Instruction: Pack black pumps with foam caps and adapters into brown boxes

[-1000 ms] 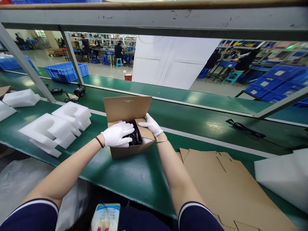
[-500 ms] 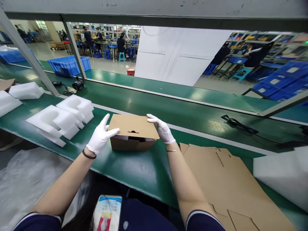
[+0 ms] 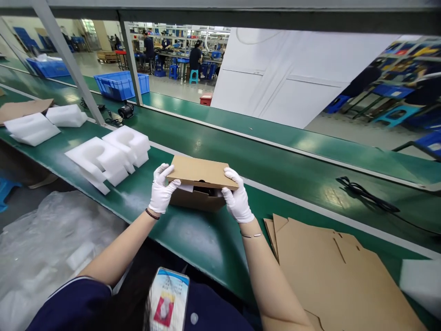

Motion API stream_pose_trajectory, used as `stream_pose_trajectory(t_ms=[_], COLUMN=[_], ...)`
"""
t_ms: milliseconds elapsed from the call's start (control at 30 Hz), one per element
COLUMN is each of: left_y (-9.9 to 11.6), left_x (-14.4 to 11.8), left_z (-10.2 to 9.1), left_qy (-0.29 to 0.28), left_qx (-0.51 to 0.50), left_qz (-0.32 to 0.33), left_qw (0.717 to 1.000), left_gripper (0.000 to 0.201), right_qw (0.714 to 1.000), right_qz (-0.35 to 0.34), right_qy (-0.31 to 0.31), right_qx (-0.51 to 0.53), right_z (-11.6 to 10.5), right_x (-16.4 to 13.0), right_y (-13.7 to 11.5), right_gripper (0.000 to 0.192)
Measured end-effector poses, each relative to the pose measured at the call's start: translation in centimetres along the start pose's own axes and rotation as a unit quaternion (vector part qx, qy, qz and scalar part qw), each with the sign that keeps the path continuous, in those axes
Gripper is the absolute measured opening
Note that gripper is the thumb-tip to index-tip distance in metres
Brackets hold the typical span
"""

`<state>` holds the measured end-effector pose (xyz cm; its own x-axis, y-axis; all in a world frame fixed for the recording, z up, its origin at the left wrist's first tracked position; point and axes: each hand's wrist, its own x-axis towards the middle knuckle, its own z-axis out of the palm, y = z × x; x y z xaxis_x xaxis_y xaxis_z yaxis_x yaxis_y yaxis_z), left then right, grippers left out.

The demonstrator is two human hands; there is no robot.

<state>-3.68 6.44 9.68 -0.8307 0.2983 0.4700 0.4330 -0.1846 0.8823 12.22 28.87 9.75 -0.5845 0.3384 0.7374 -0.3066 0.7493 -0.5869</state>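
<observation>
I am pressing the lid of the cardboard box (image 3: 200, 186) at mid-frame on the green counter (image 3: 193, 239), left hand (image 3: 161, 191) and right hand (image 3: 237, 201) clamped on its ends, and the white edge poking out underneath may be jamming the flap.

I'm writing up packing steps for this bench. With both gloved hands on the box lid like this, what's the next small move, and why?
Probably press the lid's front edge down and tuck it in. The left hand and right hand grip the two front corners of the lid, which lies nearly flat, but a gap still shows above the front wall of the cardboard box, with the contents visible through it.
</observation>
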Motion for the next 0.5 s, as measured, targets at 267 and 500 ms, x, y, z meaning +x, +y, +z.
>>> stream_pose_trajectory(t_ms=[267, 500], left_y=[-0.9, -1.6], left_x=[-1.8, -2.1], left_z=[0.3, -1.3], left_qy=[-0.027, -0.067], left_qx=[-0.004, 0.089], left_qz=[0.074, 0.233], left_qw=[0.997, 0.966], left_gripper=[0.037, 0.068], right_qw=[0.999, 0.999], right_qz=[-0.017, -0.021], right_qy=[0.011, -0.022], right_qx=[0.032, 0.033], right_z=[0.6, -0.1], right_x=[0.1, 0.3], right_y=[0.5, 0.2], right_gripper=[0.045, 0.048])
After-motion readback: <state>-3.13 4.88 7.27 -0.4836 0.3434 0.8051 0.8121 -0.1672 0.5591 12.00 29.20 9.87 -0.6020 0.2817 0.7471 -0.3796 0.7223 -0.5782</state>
